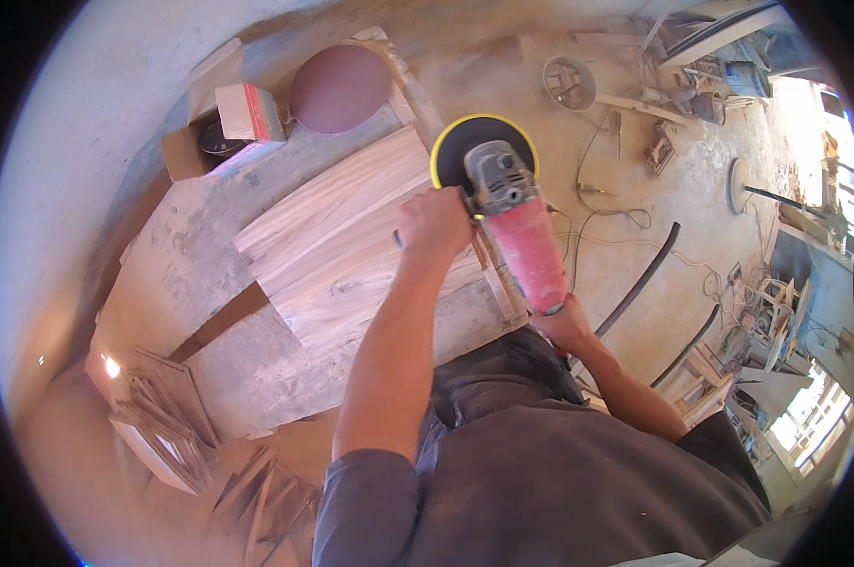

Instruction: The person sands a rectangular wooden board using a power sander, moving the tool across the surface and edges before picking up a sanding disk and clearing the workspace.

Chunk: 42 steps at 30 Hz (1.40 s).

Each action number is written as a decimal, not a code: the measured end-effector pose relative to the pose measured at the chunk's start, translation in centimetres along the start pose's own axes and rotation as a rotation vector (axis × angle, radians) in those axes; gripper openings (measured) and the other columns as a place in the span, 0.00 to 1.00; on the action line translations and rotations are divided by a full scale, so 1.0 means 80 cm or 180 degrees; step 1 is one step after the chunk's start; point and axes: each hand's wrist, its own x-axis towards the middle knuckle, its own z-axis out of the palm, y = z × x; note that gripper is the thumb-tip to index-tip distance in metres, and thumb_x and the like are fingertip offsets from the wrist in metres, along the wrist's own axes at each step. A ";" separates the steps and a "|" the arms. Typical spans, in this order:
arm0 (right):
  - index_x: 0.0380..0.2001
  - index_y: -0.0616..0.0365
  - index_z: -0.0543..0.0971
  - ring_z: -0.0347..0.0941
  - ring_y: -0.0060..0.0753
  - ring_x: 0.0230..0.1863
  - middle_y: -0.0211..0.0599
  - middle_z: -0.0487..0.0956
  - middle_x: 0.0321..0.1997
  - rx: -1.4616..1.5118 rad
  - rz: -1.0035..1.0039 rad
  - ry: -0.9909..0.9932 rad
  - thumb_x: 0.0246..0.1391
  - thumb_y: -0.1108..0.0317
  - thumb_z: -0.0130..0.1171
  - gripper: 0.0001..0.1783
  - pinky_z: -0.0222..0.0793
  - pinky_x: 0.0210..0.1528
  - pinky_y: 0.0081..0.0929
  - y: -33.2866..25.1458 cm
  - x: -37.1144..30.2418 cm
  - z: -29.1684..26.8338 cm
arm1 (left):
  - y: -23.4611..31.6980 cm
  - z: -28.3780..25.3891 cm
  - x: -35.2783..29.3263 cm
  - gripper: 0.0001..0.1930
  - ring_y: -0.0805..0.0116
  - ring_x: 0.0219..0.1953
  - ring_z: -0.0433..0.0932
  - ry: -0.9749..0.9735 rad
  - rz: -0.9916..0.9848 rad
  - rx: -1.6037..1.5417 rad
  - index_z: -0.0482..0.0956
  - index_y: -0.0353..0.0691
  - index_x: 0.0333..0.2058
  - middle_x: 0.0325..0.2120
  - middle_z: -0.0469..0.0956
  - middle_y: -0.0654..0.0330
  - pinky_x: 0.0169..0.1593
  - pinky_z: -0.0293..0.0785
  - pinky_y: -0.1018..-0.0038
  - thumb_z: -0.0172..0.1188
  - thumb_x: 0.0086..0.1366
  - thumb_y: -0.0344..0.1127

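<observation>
A red and grey disc sander [517,222] is in both my hands, held over the right edge of the work table. Its round black pad with a yellow rim [452,142] is at the far end of the tool. My left hand [436,225] is closed around the side handle, whose dark tip shows past the fist. The rear of the red body is gripped by my right hand [564,326], its fingers partly hidden. Beneath and left of the tool lies a pale striped wooden panel [342,250]. I cannot tell whether the pad touches anything.
The grey, dusty table [186,236] has a dark red round disc [341,90] and an open cardboard box [186,151] at its far end. Thin boards [162,425] lean at lower left. Right, a cord [587,156] and a bucket of wood pieces [569,83] are on the floor.
</observation>
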 end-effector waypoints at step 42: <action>0.45 0.62 0.81 0.81 0.48 0.46 0.52 0.84 0.42 -0.0450 -0.0229 -0.0290 0.43 0.62 0.70 0.25 0.75 0.48 0.39 -0.066 0.001 0.092 | -0.138 -0.008 -0.053 0.12 0.48 0.43 0.85 0.0390 -0.0417 -0.0138 0.85 0.43 0.39 0.37 0.85 0.48 0.47 0.80 0.56 0.62 0.59 0.39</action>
